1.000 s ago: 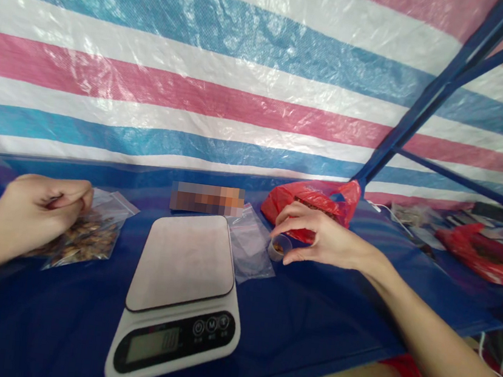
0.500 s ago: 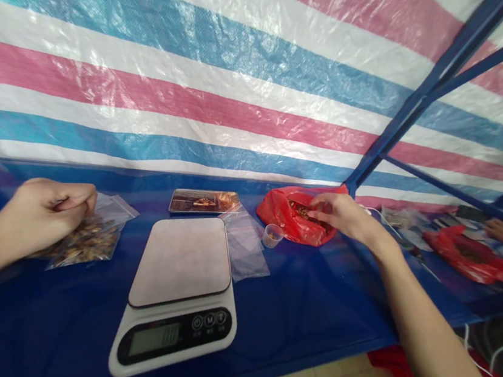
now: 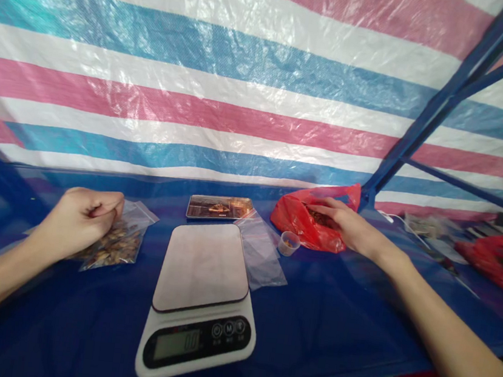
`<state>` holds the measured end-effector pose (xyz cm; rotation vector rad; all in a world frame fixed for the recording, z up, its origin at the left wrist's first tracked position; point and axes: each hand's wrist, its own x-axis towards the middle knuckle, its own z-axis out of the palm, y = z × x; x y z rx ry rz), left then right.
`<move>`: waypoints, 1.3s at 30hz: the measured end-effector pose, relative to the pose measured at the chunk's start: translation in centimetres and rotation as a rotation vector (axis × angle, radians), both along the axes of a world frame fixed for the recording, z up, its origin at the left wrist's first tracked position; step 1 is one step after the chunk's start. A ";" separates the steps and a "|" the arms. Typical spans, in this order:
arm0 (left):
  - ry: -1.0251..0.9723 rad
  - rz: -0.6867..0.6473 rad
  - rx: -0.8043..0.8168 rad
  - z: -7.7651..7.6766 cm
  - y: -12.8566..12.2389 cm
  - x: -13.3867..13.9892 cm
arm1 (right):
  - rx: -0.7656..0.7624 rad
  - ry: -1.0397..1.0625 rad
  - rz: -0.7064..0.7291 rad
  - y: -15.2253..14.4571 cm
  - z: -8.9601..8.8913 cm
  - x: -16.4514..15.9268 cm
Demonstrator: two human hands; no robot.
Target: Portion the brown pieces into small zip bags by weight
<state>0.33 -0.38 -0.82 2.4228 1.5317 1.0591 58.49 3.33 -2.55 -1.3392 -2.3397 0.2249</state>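
My left hand [image 3: 83, 217] is curled into a fist beside and partly over a clear zip bag [image 3: 119, 242] of brown dried pieces. Whatever the fist may hold is hidden. At the right, my right hand [image 3: 343, 221] reaches into an open red plastic bag [image 3: 294, 215] with small brown bits inside; its fingertips are out of sight there. In the middle stands a white kitchen scale [image 3: 204, 274] with a bare plate, its display reading 0.0. Between scale and red bag are a small clear cup [image 3: 289, 244] with a little in it and flat clear zip bags [image 3: 263, 260].
Behind the scale lies a small flat device [image 3: 219, 208] with a shiny top and brown pieces on it. A second red bag [image 3: 499, 259] is at the far right. Blue metal bars [image 3: 428, 124] and a striped plastic sheet [image 3: 197, 108] close off the back.
The view has swung left, so everything sits further right in the picture. My right hand's fingers have gone deeper into the red bag. My left fist stays by the zip bag.
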 end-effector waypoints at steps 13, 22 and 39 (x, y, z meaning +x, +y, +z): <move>-0.057 0.027 -0.072 0.9 -1.1 1.0 | 0.129 -0.255 -0.278 -0.3 -0.2 0.5; -0.070 0.025 -0.069 0.6 -1.0 0.8 | 0.069 -0.272 -0.230 -0.5 -1.0 0.5; -0.011 0.024 -0.049 0.3 -0.3 0.3 | -0.060 0.100 -0.023 0.9 -1.1 0.6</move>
